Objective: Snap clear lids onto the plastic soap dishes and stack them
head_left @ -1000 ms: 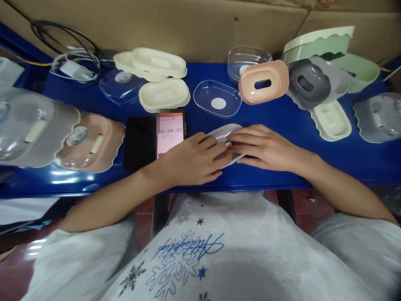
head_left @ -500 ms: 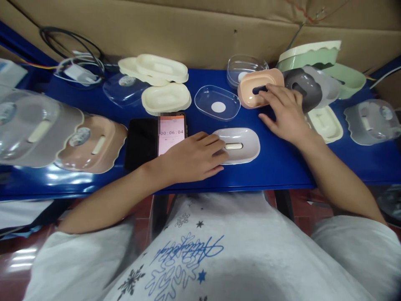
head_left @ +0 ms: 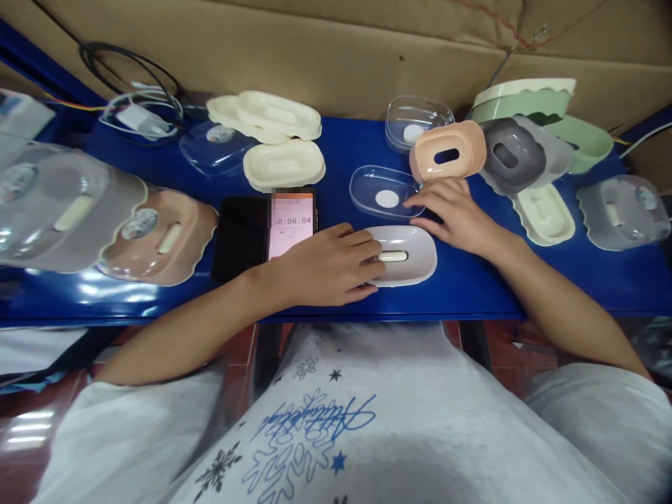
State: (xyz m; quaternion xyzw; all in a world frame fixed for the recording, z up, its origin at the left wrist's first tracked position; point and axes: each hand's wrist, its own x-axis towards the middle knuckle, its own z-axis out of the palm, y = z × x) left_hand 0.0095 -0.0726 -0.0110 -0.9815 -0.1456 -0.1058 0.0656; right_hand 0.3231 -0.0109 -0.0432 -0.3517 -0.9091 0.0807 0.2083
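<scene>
A pale lilac-grey oval plastic dish (head_left: 421, 257) lies on the blue table near its front edge. Across the slot in its middle sits a small cream bar (head_left: 393, 256). My left hand (head_left: 336, 269) is closed over the dish's left end, hiding that end. Just behind the dish is a clear oval plastic lid (head_left: 367, 187) with a round white sticker (head_left: 387, 199). My right hand (head_left: 456, 215) pinches the lid's right end between thumb and fingers. A peach slotted box (head_left: 420, 150) stands right behind that hand.
A phone (head_left: 292, 231) showing a timer lies left of my left hand. Cream trays (head_left: 286, 164) and a clear cover (head_left: 210, 157) are behind it. Brown (head_left: 152, 245) and grey covered boxes (head_left: 68, 238) stand left; grey (head_left: 517, 154) and green parts (head_left: 593, 143) are right.
My right hand left the dish, reached to the peach box, then came back onto the clear lid. The lid has shifted right and towards me. My left hand stays on the dish.
</scene>
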